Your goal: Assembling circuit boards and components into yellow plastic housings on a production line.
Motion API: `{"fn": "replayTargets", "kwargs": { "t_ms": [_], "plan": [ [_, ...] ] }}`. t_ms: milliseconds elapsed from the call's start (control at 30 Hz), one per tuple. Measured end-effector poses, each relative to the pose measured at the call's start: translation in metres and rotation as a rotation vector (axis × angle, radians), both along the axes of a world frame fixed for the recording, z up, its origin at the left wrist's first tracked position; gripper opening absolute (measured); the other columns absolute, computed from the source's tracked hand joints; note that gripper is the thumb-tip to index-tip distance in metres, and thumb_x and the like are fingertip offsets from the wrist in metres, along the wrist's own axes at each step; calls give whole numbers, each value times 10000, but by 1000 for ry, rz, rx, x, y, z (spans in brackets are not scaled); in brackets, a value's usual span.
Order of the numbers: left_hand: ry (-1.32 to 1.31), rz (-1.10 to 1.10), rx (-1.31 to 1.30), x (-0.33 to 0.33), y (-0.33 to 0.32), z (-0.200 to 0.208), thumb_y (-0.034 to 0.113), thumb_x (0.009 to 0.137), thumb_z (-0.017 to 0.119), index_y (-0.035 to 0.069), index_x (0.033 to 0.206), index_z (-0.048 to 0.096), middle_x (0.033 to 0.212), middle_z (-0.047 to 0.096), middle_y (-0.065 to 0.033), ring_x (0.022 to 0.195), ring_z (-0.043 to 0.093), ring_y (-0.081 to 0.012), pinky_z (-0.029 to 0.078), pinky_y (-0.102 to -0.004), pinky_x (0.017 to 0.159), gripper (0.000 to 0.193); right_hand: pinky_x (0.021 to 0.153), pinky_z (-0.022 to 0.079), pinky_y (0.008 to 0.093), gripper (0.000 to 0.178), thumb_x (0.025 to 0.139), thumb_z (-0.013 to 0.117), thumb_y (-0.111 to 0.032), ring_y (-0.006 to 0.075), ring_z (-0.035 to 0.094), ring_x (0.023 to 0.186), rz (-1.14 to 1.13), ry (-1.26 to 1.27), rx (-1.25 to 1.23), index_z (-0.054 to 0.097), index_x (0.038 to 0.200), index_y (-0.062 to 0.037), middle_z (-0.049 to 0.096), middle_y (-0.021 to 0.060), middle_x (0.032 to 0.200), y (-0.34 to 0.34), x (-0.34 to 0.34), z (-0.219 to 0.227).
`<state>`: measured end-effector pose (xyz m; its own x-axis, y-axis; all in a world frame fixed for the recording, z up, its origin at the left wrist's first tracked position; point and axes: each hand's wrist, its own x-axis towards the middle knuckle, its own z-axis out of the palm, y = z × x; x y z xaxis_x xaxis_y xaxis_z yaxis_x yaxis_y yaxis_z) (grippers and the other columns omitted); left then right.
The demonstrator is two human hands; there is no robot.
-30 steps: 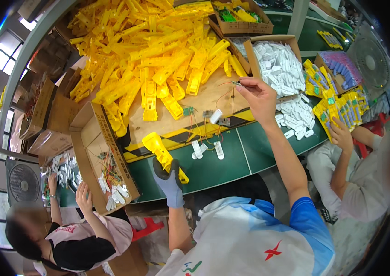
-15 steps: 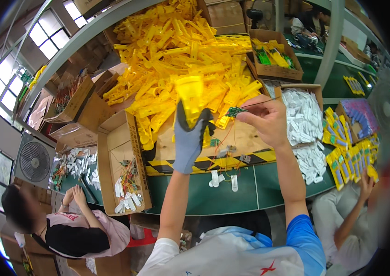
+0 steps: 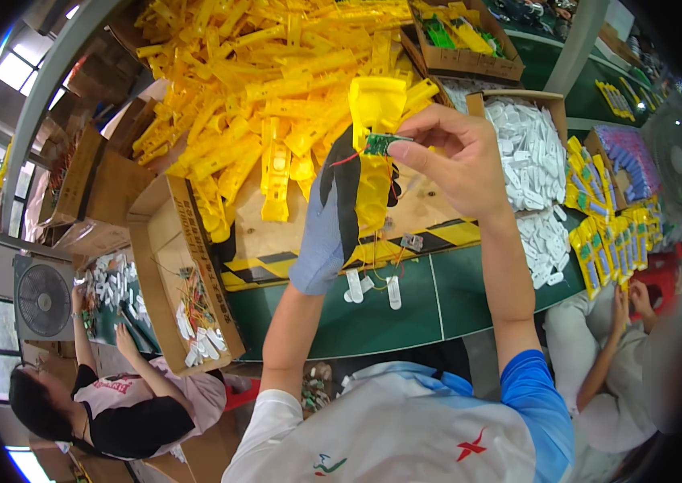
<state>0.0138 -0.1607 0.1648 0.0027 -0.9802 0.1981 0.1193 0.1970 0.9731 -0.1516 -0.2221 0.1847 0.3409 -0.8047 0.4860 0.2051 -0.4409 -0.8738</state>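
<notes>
My left hand [image 3: 329,205], in a grey-blue glove with black palm and fingers, is closed around a yellow plastic housing [image 3: 373,193] held upright, its wide hollow end on top. Thumb and fingers of my bare right hand [image 3: 458,157] pinch a small green circuit board [image 3: 379,144] against the housing's upper part. A red wire sticks out from the board toward the left glove. More thin wires hang below the housing, by a small metal-looking part [image 3: 412,241] at the striped board edge. White plastic pieces [image 3: 393,292] lie on the green table beneath my hands.
Behind my hands a large heap of yellow housings [image 3: 276,80] covers the wooden board [image 3: 260,233]. An open carton [image 3: 232,322] with wired parts stands left, a carton of white pieces [image 3: 526,153] right. Co-workers sit on both sides; wrapped yellow units [image 3: 599,249] lie at right.
The board in my right hand has come to the housing and now touches it. The left hand has turned the housing more upright. The person at left has reached out to the table.
</notes>
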Motion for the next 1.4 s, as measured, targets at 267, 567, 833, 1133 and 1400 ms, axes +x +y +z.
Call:
{"fn": "replayTargets", "kwargs": {
  "t_ms": [267, 567, 833, 1133, 1400],
  "plan": [
    [-4, 67, -41, -7, -3, -4, 425, 1032, 383, 24, 1339, 461, 1018, 626, -81, 869, 601, -137, 485, -280, 771, 511, 649, 483, 185, 145, 806, 768, -86, 45, 602, 703, -47, 29, -2, 703, 884, 17, 677, 14, 793, -5, -3, -9],
    [52, -17, 62, -4, -2, 1, 397, 1035, 393, 45, 1340, 480, 980, 627, -61, 787, 596, -102, 482, -249, 680, 474, 636, 482, 189, 174, 787, 793, -100, 49, 619, 693, -138, -11, 29, 727, 906, 9, 701, 33, 774, -5, 1, -10],
    [106, -5, 77, 0, -7, -2, 374, 1035, 406, 37, 1322, 494, 941, 633, -57, 774, 606, -112, 485, -248, 679, 451, 634, 484, 187, 155, 796, 782, -78, 58, 627, 699, -151, 17, 2, 723, 904, 18, 702, 46, 785, -7, 7, -14],
    [-57, 104, -24, -1, -10, -11, 326, 1041, 390, 29, 1311, 503, 975, 633, -74, 801, 597, -114, 479, -258, 712, 417, 641, 490, 189, 158, 798, 783, -87, 59, 630, 704, -137, 6, 56, 717, 896, 19, 700, 43, 789, -10, 8, -15],
    [-56, 90, -4, -7, -9, -9, 280, 1028, 442, 16, 1178, 544, 879, 674, -96, 721, 671, -166, 526, -283, 648, 321, 647, 493, 190, 178, 788, 794, -100, 61, 630, 705, -176, 36, 47, 718, 899, 18, 700, 42, 787, -6, 10, -14]
  ]
}}
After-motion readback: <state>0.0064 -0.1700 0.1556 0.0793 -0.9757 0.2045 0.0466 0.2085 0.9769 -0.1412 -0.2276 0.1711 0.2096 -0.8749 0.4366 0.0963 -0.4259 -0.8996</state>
